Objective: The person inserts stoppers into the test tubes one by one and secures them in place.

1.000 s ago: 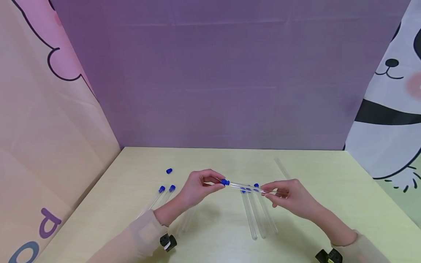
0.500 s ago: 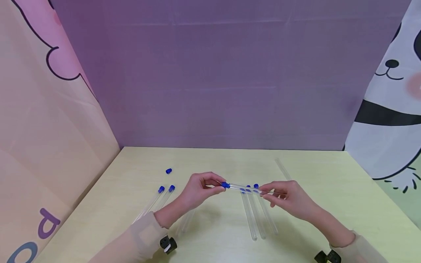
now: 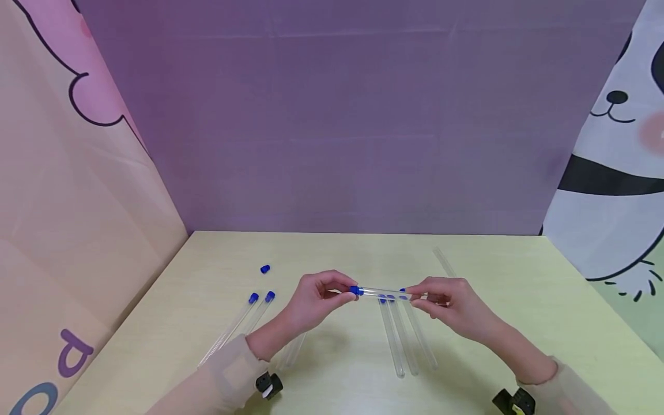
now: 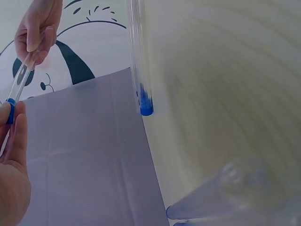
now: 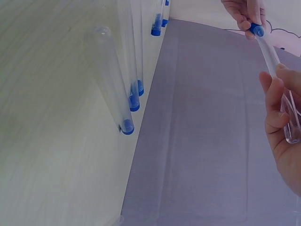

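Observation:
My left hand [image 3: 317, 300] pinches a blue cap [image 3: 355, 290] between thumb and fingers. The cap sits at the mouth of a clear test tube [image 3: 381, 293], which spans nearly level between both hands above the table. Gripping the tube's body is my right hand [image 3: 459, 306]; in the right wrist view the rounded end of this test tube [image 5: 292, 134] shows beside the palm. The left wrist view has the thumb and fingers on the cap [image 4: 10, 112], partly covering it.
Below the held tube lie three capped tubes [image 3: 396, 340] side by side. Two more capped tubes [image 3: 238, 323] lie left, and a tube [image 3: 293, 349] partly hides behind the left arm. A loose blue cap [image 3: 265, 269] and an uncapped tube [image 3: 442, 260] lie farther back.
The right hand has moved slightly up and left, and the held tube has turned more level. The left hand keeps its pinch on the cap, slightly lower than before.

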Demonstrator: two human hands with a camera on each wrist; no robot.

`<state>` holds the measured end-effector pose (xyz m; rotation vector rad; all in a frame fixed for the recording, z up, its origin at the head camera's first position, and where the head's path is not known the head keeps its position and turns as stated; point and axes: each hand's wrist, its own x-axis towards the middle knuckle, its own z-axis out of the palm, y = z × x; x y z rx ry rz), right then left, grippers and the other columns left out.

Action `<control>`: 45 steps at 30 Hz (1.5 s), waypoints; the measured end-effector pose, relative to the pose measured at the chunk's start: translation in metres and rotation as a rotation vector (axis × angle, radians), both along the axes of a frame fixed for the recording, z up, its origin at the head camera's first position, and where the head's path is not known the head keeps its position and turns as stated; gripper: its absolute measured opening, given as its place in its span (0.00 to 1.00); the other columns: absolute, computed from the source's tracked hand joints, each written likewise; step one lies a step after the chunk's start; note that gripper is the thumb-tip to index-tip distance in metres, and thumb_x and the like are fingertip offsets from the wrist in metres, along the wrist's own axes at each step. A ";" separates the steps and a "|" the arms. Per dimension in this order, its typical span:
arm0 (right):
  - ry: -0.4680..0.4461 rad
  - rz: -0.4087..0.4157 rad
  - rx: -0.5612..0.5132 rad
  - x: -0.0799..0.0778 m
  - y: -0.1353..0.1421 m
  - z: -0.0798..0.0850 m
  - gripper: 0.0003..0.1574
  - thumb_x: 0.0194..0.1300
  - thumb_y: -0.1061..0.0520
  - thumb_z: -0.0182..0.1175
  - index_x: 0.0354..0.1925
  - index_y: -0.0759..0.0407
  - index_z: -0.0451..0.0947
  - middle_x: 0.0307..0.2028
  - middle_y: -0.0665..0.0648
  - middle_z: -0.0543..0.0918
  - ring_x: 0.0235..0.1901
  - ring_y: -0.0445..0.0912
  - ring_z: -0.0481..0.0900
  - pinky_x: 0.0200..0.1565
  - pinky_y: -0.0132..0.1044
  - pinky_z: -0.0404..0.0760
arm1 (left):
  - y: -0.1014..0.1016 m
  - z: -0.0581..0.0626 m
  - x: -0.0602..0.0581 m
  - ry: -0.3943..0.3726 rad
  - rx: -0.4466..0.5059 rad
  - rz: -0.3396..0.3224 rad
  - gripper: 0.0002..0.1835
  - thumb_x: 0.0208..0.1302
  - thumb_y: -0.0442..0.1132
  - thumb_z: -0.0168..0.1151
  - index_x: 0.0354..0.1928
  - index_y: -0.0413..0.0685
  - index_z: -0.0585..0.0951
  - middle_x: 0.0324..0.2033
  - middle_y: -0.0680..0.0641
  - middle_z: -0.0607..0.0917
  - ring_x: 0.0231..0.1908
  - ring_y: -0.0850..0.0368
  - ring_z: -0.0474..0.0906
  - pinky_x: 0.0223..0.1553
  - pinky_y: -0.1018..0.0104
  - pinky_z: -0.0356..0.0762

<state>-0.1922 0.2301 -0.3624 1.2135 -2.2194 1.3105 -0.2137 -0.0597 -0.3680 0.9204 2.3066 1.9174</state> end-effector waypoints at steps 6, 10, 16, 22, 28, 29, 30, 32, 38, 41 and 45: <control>-0.022 0.008 -0.004 0.000 -0.004 0.001 0.16 0.55 0.76 0.65 0.43 0.66 0.83 0.30 0.54 0.82 0.15 0.40 0.71 0.16 0.27 0.70 | 0.000 0.001 0.001 0.011 -0.013 0.026 0.11 0.56 0.25 0.68 0.42 0.35 0.85 0.36 0.43 0.85 0.35 0.56 0.84 0.39 0.64 0.82; -0.062 -0.008 0.008 -0.001 -0.007 0.000 0.13 0.58 0.73 0.65 0.43 0.66 0.83 0.29 0.51 0.82 0.15 0.40 0.70 0.15 0.29 0.70 | -0.002 0.001 0.001 -0.008 -0.015 0.038 0.11 0.56 0.25 0.69 0.43 0.34 0.85 0.36 0.42 0.86 0.34 0.56 0.84 0.39 0.65 0.82; -0.072 -0.040 0.039 -0.002 -0.006 -0.001 0.13 0.58 0.71 0.66 0.43 0.64 0.83 0.28 0.46 0.81 0.16 0.36 0.70 0.16 0.28 0.70 | -0.003 -0.002 0.000 -0.045 -0.016 0.046 0.12 0.56 0.26 0.68 0.44 0.33 0.85 0.37 0.40 0.86 0.33 0.55 0.85 0.38 0.66 0.82; 0.121 -0.060 0.068 -0.003 -0.004 0.001 0.19 0.52 0.73 0.69 0.42 0.60 0.84 0.29 0.47 0.83 0.21 0.36 0.73 0.20 0.25 0.70 | -0.001 -0.002 -0.001 -0.026 -0.014 0.034 0.11 0.57 0.27 0.69 0.44 0.36 0.85 0.36 0.43 0.86 0.35 0.49 0.84 0.39 0.64 0.82; 0.133 -0.089 0.109 -0.004 -0.004 0.001 0.18 0.52 0.71 0.70 0.42 0.58 0.84 0.30 0.44 0.84 0.23 0.35 0.75 0.20 0.27 0.70 | -0.001 -0.002 -0.005 -0.041 -0.030 -0.002 0.11 0.57 0.27 0.69 0.44 0.36 0.84 0.37 0.42 0.85 0.35 0.52 0.83 0.38 0.64 0.82; 0.123 -0.092 0.114 -0.004 -0.004 0.001 0.17 0.53 0.71 0.70 0.42 0.58 0.84 0.30 0.44 0.84 0.24 0.35 0.75 0.20 0.27 0.70 | -0.001 -0.003 -0.005 -0.050 -0.039 -0.005 0.11 0.57 0.27 0.69 0.44 0.36 0.84 0.37 0.42 0.85 0.35 0.53 0.83 0.37 0.64 0.82; 0.111 -0.093 0.119 -0.004 -0.004 0.001 0.16 0.53 0.70 0.70 0.41 0.58 0.84 0.30 0.44 0.84 0.24 0.35 0.75 0.20 0.27 0.70 | -0.001 -0.003 -0.005 -0.058 -0.052 -0.006 0.12 0.57 0.27 0.69 0.44 0.37 0.85 0.36 0.43 0.85 0.34 0.53 0.83 0.37 0.64 0.82; 0.088 -0.092 0.128 -0.004 -0.004 0.000 0.15 0.54 0.69 0.70 0.41 0.57 0.85 0.30 0.43 0.84 0.24 0.35 0.75 0.20 0.27 0.70 | -0.002 -0.003 -0.006 -0.066 -0.070 -0.010 0.12 0.57 0.27 0.69 0.44 0.37 0.85 0.36 0.43 0.85 0.34 0.54 0.83 0.37 0.64 0.82; 0.059 -0.115 0.174 -0.007 -0.005 0.001 0.12 0.54 0.65 0.71 0.38 0.53 0.85 0.29 0.38 0.81 0.26 0.34 0.75 0.22 0.28 0.71 | -0.002 -0.001 -0.007 -0.042 -0.080 -0.019 0.11 0.58 0.27 0.68 0.43 0.37 0.85 0.37 0.40 0.85 0.34 0.55 0.83 0.36 0.64 0.83; 0.073 -0.126 0.195 -0.007 -0.007 0.002 0.12 0.54 0.64 0.72 0.37 0.51 0.84 0.29 0.37 0.80 0.27 0.34 0.75 0.22 0.28 0.72 | -0.002 0.001 -0.007 -0.030 -0.087 -0.023 0.10 0.58 0.27 0.68 0.43 0.37 0.85 0.36 0.43 0.85 0.34 0.56 0.83 0.37 0.64 0.82; 0.127 -0.138 0.219 -0.007 -0.009 0.005 0.14 0.52 0.64 0.73 0.37 0.50 0.83 0.31 0.38 0.80 0.28 0.35 0.74 0.23 0.27 0.70 | -0.003 0.002 -0.008 -0.015 -0.098 -0.030 0.10 0.58 0.28 0.69 0.43 0.37 0.85 0.36 0.46 0.86 0.34 0.56 0.83 0.38 0.64 0.82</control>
